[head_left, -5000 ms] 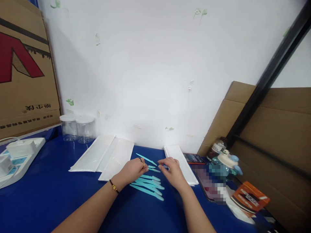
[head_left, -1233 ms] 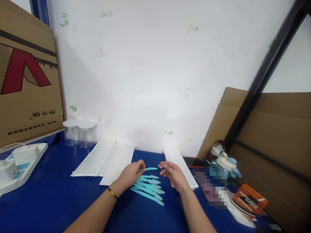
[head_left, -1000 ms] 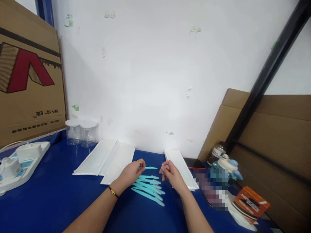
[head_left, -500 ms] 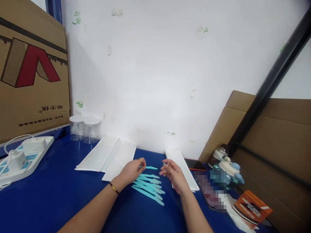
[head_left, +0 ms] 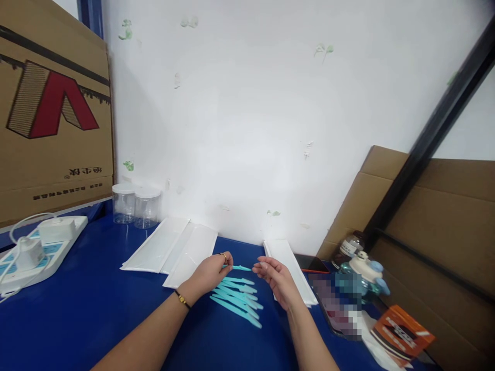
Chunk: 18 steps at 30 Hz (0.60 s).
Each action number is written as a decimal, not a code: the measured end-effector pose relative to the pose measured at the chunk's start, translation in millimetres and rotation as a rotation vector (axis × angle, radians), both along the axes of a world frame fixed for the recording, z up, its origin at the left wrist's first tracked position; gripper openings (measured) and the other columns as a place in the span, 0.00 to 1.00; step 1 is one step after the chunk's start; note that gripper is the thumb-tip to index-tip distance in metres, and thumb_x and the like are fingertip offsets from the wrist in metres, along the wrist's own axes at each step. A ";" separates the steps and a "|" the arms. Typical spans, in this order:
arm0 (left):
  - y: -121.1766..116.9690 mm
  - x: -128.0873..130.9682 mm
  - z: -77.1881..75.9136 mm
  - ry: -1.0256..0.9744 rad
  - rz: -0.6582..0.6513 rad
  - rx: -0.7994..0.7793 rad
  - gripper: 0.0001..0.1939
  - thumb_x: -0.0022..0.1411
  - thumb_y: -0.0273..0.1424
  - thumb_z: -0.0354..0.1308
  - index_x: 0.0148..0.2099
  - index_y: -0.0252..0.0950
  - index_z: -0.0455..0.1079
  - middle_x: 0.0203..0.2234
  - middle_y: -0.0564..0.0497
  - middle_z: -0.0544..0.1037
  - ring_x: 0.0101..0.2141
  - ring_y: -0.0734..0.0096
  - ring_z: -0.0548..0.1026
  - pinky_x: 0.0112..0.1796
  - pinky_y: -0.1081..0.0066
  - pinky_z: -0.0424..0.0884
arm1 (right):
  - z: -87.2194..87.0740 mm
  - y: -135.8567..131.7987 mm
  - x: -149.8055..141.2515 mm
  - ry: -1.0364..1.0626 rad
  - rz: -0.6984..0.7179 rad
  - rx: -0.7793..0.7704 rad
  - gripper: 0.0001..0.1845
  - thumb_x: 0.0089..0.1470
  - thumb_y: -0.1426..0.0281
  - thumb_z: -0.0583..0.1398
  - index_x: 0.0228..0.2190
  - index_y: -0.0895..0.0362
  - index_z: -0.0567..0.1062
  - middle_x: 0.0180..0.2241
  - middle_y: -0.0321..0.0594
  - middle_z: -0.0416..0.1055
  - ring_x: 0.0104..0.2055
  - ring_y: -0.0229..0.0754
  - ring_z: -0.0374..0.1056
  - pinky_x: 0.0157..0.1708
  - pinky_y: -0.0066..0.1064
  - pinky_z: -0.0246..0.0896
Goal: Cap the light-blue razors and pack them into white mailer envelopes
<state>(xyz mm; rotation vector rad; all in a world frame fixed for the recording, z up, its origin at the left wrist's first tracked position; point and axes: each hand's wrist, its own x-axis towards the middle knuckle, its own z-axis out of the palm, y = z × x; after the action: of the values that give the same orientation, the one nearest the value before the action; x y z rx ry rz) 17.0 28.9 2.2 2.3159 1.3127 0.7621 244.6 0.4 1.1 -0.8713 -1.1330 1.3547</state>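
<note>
Stick [head_left: 242,268], turquoise, between left fingers [head_left: 229,259]

The table [head_left: 96,309] is blue. On its left part lies a power strip [head_left: 58,259]; behind it stand two clear jars [head_left: 147,210]. In the middle there are white packets [head_left: 193,252] and turquoise sticks [head_left: 234,307], some of them crossing. To the right are more packets [head_left: 294,263], a phone [head_left: 314,264], a bottle [head_left: 348,247] and a jug [head_left: 361,270].

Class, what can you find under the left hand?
Several teal tools emerge from behind the left hand over the blue table; the hand hides some of their ends.
</note>
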 end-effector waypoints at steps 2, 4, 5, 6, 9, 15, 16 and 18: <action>-1.2 0.1 1.7 -0.003 0.003 -0.005 0.04 0.60 0.31 0.48 0.36 0.39 0.63 0.29 0.54 0.72 0.30 0.70 0.69 0.30 0.74 0.59 | -1.6 1.6 0.8 -0.046 -0.012 0.014 0.18 0.48 0.61 0.63 0.38 0.60 0.72 0.34 0.46 0.75 0.36 0.45 0.72 0.38 0.33 0.62; -2.1 -0.1 3.5 0.001 0.006 -0.011 0.05 0.60 0.31 0.48 0.36 0.39 0.63 0.29 0.54 0.72 0.30 0.71 0.69 0.30 0.74 0.58 | -3.8 4.1 2.0 -0.144 -0.034 0.059 0.19 0.48 0.59 0.62 0.40 0.58 0.71 0.33 0.44 0.75 0.32 0.43 0.72 0.35 0.33 0.62; -2.3 -0.2 4.1 0.005 0.008 -0.013 0.05 0.60 0.31 0.48 0.36 0.39 0.63 0.28 0.54 0.72 0.30 0.71 0.69 0.29 0.74 0.58 | -4.9 5.2 2.5 -0.207 -0.052 0.091 0.20 0.48 0.59 0.62 0.41 0.57 0.70 0.32 0.42 0.75 0.30 0.42 0.72 0.34 0.32 0.62; -2.5 -0.4 4.5 0.010 0.009 -0.015 0.05 0.60 0.31 0.48 0.36 0.39 0.63 0.28 0.54 0.72 0.29 0.71 0.69 0.29 0.74 0.58 | -5.9 6.1 2.8 -0.270 -0.073 0.126 0.20 0.48 0.58 0.62 0.41 0.56 0.69 0.31 0.41 0.75 0.29 0.42 0.71 0.33 0.33 0.62; -2.4 -0.6 4.2 0.007 0.004 -0.013 0.05 0.59 0.31 0.48 0.36 0.38 0.63 0.28 0.54 0.72 0.29 0.71 0.69 0.30 0.74 0.59 | -6.8 5.9 1.6 -0.448 -0.104 0.218 0.17 0.50 0.57 0.60 0.37 0.56 0.70 0.30 0.40 0.74 0.33 0.43 0.71 0.37 0.34 0.62; -4.0 0.3 3.7 -0.007 -0.015 -0.007 0.05 0.59 0.31 0.47 0.36 0.38 0.64 0.28 0.55 0.73 0.30 0.71 0.69 0.30 0.74 0.59 | -4.4 0.2 -4.2 -0.734 -0.127 0.342 0.13 0.54 0.60 0.56 0.33 0.56 0.74 0.33 0.40 0.74 0.36 0.43 0.69 0.37 0.31 0.61; -4.7 0.6 4.1 -0.008 -0.015 -0.012 0.06 0.59 0.31 0.47 0.36 0.38 0.64 0.29 0.54 0.73 0.30 0.71 0.69 0.30 0.74 0.60 | -4.6 -0.2 -4.9 -0.750 -0.130 0.347 0.12 0.54 0.61 0.56 0.34 0.56 0.74 0.33 0.40 0.74 0.36 0.43 0.69 0.37 0.31 0.61; -6.1 0.9 4.9 -0.011 -0.018 -0.018 0.06 0.59 0.32 0.47 0.37 0.38 0.65 0.30 0.54 0.73 0.31 0.70 0.70 0.31 0.74 0.60 | -5.6 -0.5 -6.4 -0.764 -0.128 0.350 0.12 0.54 0.62 0.56 0.34 0.56 0.74 0.33 0.39 0.74 0.36 0.42 0.69 0.37 0.30 0.61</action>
<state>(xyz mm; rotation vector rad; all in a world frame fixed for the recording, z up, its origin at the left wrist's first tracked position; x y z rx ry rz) 17.9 22.8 7.1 2.3036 1.2872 0.7533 238.2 0.0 -4.5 -1.2099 -1.7912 0.6751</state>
